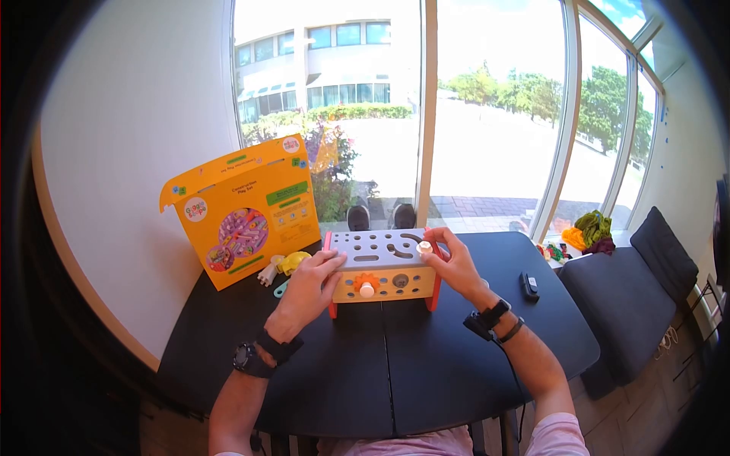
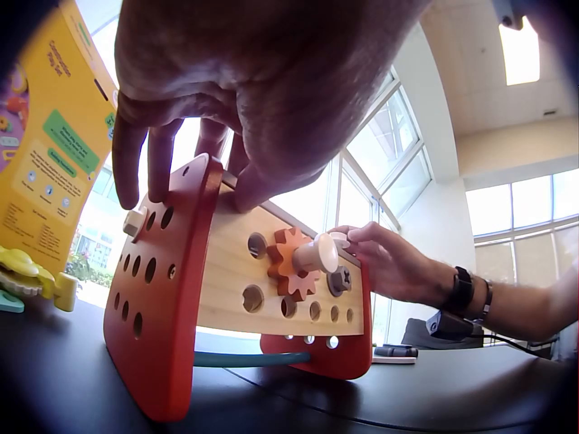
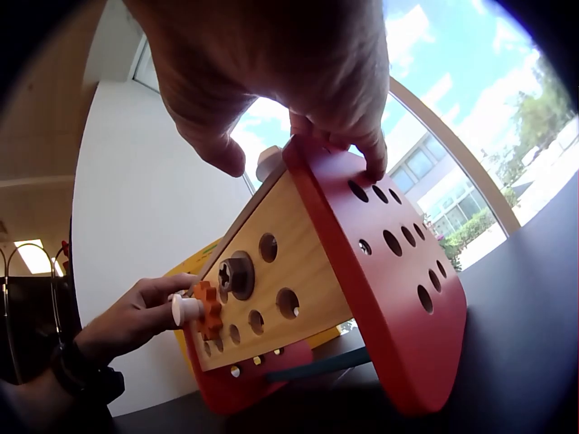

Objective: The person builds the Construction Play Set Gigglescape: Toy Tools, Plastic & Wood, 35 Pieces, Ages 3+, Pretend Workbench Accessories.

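A toy workbench (image 1: 391, 285) has a grey perforated top, wooden front and red sides. My left hand (image 1: 308, 292) holds its left end, fingers over the red side panel (image 2: 163, 289) and thumb at the top edge. At the right end, my right hand (image 1: 456, 266) has its fingertips on the red panel (image 3: 389, 271); the thumb is beside a pale bolt (image 1: 424, 248) on the top, with a small gap in the right wrist view. On the front are an orange gear (image 2: 291, 264) with a white peg (image 2: 317, 258) through it and a grey bolt (image 3: 237, 276).
A yellow box (image 1: 243, 213) stands at the back left, with yellow and white toy pieces (image 1: 292, 263) before it. A small black device (image 1: 529, 286) lies on the black table (image 1: 471, 365) at right. Beyond are a dark seat (image 1: 616, 304) and colourful soft items (image 1: 591, 232).
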### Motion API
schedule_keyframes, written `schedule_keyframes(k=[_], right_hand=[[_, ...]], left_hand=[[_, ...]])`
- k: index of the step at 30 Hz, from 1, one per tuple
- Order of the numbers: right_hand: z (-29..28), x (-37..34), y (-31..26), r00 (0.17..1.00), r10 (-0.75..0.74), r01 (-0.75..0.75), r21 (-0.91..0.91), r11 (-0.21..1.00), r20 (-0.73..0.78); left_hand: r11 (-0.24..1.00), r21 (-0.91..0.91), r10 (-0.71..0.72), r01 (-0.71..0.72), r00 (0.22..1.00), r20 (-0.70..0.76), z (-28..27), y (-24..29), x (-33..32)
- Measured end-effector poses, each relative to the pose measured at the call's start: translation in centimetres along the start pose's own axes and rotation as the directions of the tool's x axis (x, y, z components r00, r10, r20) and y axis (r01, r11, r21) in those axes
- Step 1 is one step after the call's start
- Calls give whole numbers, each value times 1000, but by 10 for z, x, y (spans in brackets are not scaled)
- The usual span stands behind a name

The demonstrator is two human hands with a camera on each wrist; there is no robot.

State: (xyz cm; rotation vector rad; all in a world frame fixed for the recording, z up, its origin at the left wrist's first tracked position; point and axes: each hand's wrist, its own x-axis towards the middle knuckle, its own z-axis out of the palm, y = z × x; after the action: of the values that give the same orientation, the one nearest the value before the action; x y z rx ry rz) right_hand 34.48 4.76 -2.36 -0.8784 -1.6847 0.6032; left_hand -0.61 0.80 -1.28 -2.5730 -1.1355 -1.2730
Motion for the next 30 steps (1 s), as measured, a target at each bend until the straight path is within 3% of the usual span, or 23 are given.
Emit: schedule_keyframes(k=[23,29,30], right_hand=[[-3,-1,-9,998,26,-23,-66,998,49],[-7,-3,-8,995,34,-34,1,999,89],[-9,-6,-9,995,47,-51,35,998,90]], left_hand=[[1000,15,-5,5,1000,-7,2,-1,-1],[999,32,33,-34,998,51,-4,-9,-2],[999,-43,-5,8,998,69,-9,-11,-1]])
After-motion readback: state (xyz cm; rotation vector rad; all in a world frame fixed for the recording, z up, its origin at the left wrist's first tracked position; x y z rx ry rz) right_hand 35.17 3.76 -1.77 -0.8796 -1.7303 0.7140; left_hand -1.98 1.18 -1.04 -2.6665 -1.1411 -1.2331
